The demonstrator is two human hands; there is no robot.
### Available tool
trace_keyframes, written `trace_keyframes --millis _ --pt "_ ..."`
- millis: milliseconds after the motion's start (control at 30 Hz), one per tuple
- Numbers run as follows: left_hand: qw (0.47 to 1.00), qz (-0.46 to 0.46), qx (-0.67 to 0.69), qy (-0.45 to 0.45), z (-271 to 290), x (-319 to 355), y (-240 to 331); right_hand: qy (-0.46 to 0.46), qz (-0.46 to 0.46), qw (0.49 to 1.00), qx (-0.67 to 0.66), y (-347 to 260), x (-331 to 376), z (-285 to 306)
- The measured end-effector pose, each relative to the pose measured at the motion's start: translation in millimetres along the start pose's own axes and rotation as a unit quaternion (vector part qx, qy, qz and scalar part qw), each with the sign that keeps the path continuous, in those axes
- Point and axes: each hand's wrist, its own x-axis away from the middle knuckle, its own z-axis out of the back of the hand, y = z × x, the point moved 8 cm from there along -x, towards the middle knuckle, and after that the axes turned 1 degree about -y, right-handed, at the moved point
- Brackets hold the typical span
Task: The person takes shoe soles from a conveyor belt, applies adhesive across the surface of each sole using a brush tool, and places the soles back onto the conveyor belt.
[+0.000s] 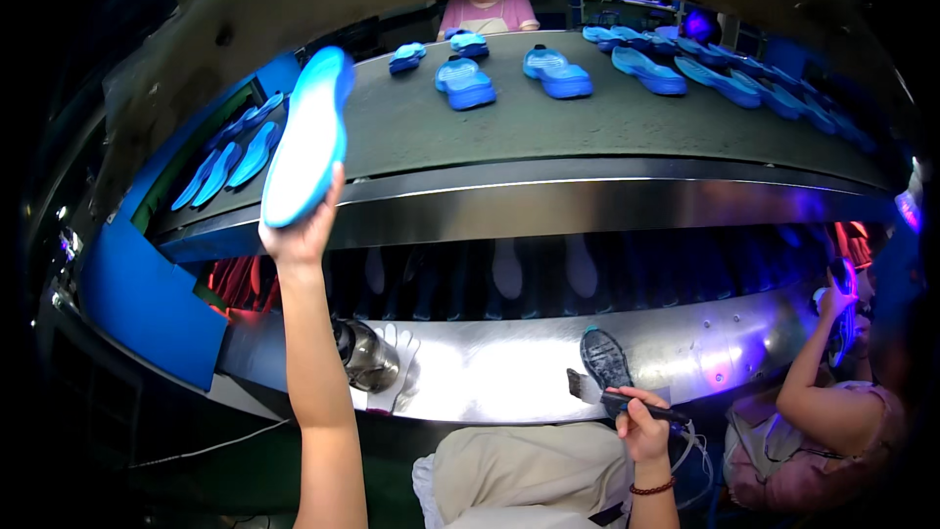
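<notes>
My left hand [302, 238] is raised at the near edge of the conveyor, its fingers closed on the heel or toe end of a blue shoe sole [308, 142]. The sole stands nearly upright, its broad face glaring white. Low on the right, my right hand [643, 428] grips a flat brush [587, 387] by its black handle, with a pale tube trailing below. The bristles point left, beside a dark, textured shoe outsole [605, 355] lying on the metal shelf [499, 362]. My right fingers partly hide the handle.
Blue soles [465, 83] lie across the grey conveyor belt [401, 132], with more at both sides. A metal pot [370, 358] and a white glove [399, 358] sit on the shelf. One co-worker [832, 421] works at right; another person [488, 12] is across the belt.
</notes>
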Motion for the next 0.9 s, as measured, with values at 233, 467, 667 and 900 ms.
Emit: trace_keyframes --millis 233,467,667,900 --pt "0.925 -0.054 -0.288 0.243 61.4 -80.6 -66.0 0.104 -0.019 0.994 0.012 4.5 4.9 47.9" --pt "0.370 -0.257 -0.892 -0.022 11.8 -162.2 -158.4 0.096 -0.049 0.994 0.003 11.9 -4.1 58.0" --pt "0.169 -0.064 -0.983 -0.028 65.0 -166.3 -155.1 0.110 -0.069 0.991 0.010 28.8 1.9 72.7" --pt "0.548 -0.282 -0.786 -0.046 -19.2 -70.3 -132.3 0.115 -0.046 0.992 -0.029 10.0 6.1 83.4"
